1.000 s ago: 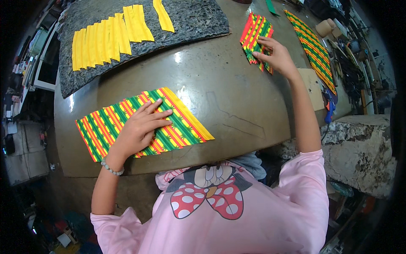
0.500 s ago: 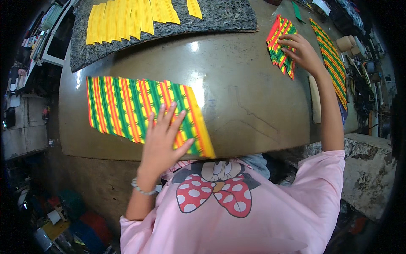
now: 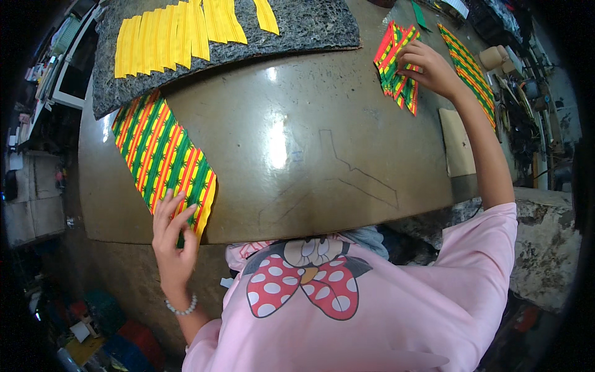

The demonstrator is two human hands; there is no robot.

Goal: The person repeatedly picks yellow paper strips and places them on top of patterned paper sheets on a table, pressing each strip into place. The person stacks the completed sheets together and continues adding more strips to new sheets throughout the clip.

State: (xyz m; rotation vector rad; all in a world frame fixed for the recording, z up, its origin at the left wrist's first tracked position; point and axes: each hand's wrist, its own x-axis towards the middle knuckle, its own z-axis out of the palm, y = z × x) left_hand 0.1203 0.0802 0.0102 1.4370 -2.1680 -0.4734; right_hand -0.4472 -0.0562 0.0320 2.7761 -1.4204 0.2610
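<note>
A panel of cloth striped in green, yellow, red and orange [image 3: 162, 139] lies slantwise on the left of the table, its upper end by the dark mat. At its near end my left hand [image 3: 173, 239], with a bead bracelet at the wrist, rests on the cloth with fingers stretched out. My right hand [image 3: 432, 69] is over a small fanned pile of striped strips [image 3: 396, 90] at the far right. Its fingers are bent together at the top strip, seemingly pinching it; the tips partly hide the contact.
The dark speckled mat [image 3: 297, 37] at the back carries several yellow strips [image 3: 164, 38]. A long striped piece [image 3: 468, 71] lies at the right edge, near a tan flat piece [image 3: 457, 146]. Line marks [image 3: 365, 177] are drawn on the brown tabletop [image 3: 248, 186].
My left hand has drawn the striped panel leftward and turned it, so it now points up toward the mat. My right hand stays at the strips, and the view has shifted slightly.
</note>
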